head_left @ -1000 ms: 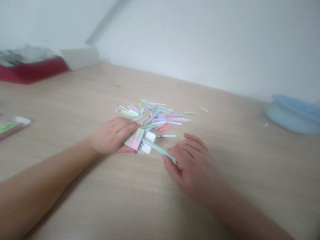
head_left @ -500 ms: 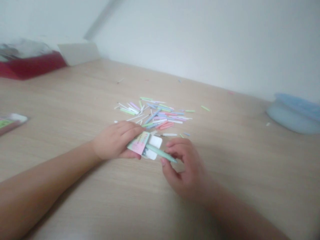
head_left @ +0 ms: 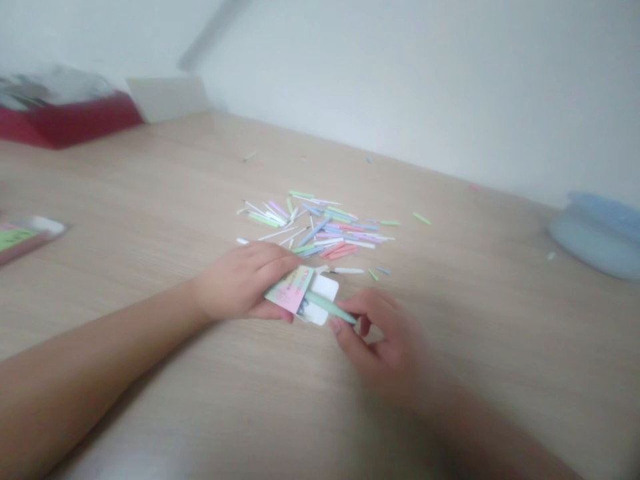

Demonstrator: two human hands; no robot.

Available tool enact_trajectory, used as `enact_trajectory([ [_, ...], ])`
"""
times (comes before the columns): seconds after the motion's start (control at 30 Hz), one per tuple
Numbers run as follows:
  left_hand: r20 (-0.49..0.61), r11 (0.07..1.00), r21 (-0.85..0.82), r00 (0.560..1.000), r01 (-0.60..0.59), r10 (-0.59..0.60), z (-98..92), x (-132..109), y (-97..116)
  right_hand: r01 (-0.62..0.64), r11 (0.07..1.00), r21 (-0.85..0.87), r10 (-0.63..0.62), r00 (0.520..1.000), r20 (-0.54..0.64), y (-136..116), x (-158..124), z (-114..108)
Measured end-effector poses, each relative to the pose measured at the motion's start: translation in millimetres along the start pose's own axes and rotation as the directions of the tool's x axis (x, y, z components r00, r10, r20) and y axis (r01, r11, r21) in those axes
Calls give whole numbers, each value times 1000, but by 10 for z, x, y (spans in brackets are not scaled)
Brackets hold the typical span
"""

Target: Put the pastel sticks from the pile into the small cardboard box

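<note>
My left hand (head_left: 245, 283) is wrapped round a small pastel cardboard box (head_left: 291, 291), printed in green, yellow and pink. The box's white end flap (head_left: 325, 293) is open and faces right. Out of this end sticks a pale green, pen-like stick (head_left: 327, 305) with a tapered tip; its other end is hidden inside the box. My right hand (head_left: 383, 337) pinches the stick near its tip between thumb and fingers. Just beyond the box lies a loose pile of thin pastel and white sticks (head_left: 320, 230), some with dark tips.
On the wooden table (head_left: 250, 400), a flat pink-and-green pack (head_left: 30, 240) lies at the left edge. A red box (head_left: 75, 120) with blurred contents and a pale panel (head_left: 170, 98) stand at the back left. A blue rounded container (head_left: 600, 233) is at the right, near the wall.
The whole view has shifted slightly, so things appear farther right. My right fingers have closed in on the green stick's tip, and slightly less of the stick seems to protrude.
</note>
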State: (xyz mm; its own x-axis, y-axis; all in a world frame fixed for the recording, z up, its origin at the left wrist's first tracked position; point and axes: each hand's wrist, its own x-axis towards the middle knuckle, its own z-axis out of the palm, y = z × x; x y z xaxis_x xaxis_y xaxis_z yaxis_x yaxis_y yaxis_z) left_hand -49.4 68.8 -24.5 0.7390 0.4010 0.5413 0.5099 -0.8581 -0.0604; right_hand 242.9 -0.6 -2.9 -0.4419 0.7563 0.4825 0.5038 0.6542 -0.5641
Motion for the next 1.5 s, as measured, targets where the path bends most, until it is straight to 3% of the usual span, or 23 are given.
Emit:
enact_trajectory([
  [0.13,-7,998,37,999,-53,53,-9,29,54,-124,992,10,124,992,23,19,3,54],
  [0.27,2,999,33,999,-32,32,-13,38,108,-174,984,-30,172,983,-57,31,9,80],
  [0.47,31,1000,-6,999,17,-16,7,24,121,-30,1000,8,30,999,-18,5,-2,44],
  [0.73,57,997,-39,997,62,-59,36,4,89,15,998,-54,-12,998,55,73,88,-112],
  [1.1,58,998,-45,998,35,-32,30,34,127,-28,973,-231,57,991,119,94,153,-256],
  [1.33,79,999,-33,997,19,-16,31,20,130,55,957,-283,-6,985,172,65,117,-171],
  [1.5,91,999,-29,996,16,-14,15,32,158,141,915,-377,-90,985,149,36,74,-107],
])
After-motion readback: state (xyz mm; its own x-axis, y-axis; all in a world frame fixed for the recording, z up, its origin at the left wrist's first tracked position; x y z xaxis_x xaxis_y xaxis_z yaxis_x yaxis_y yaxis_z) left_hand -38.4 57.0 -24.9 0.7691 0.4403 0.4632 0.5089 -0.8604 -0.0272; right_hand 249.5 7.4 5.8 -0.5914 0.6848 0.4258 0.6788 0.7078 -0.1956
